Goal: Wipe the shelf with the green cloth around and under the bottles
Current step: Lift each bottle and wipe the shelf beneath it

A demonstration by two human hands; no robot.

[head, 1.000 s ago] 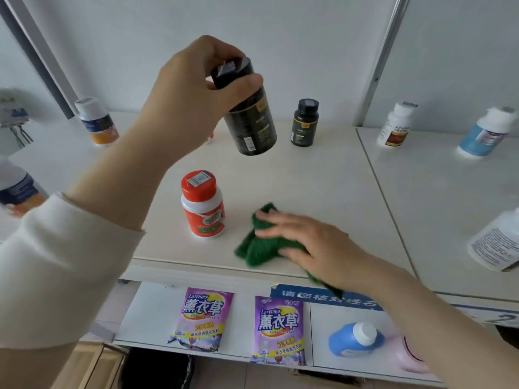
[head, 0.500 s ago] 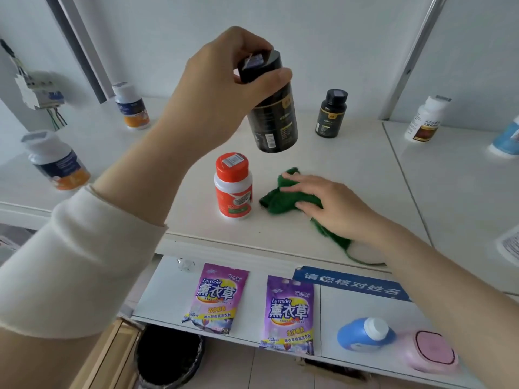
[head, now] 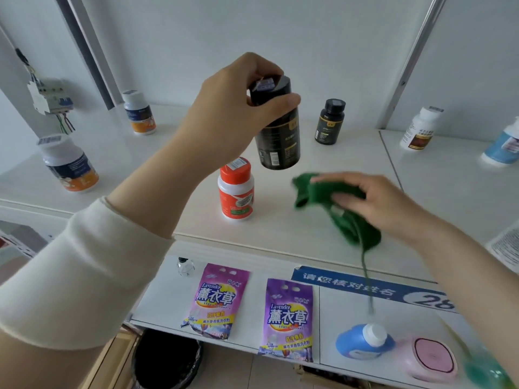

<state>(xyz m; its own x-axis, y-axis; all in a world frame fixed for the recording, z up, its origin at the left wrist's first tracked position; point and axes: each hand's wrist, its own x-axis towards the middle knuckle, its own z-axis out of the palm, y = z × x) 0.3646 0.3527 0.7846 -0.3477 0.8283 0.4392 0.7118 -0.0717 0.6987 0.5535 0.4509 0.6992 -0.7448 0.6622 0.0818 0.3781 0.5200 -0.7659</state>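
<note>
My left hand (head: 233, 116) grips a tall black bottle (head: 279, 138) by its cap and holds it in the air above the white shelf (head: 280, 231). On the shelf to the right, my right hand (head: 384, 203) presses its straight fingers on the bunched green cloth (head: 311, 192), which is blurred by motion. A loose green strand hangs from the cloth past the shelf's front edge. A red-capped bottle (head: 236, 189) stands just left of the cloth, below the lifted bottle. A smaller black bottle (head: 330, 122) stands near the back wall.
Two white bottles with blue and orange labels (head: 70, 164) (head: 139, 112) stand at the left; a white bottle (head: 420, 129) and a blue one (head: 502, 147) at the right. The lower shelf holds two purple bags (head: 216, 301) (head: 288, 318), a blue jug (head: 365, 342) and a pink box (head: 432, 357).
My right hand has slid the green cloth to the right, away from the red-capped bottle. My left hand keeps the black bottle lifted.
</note>
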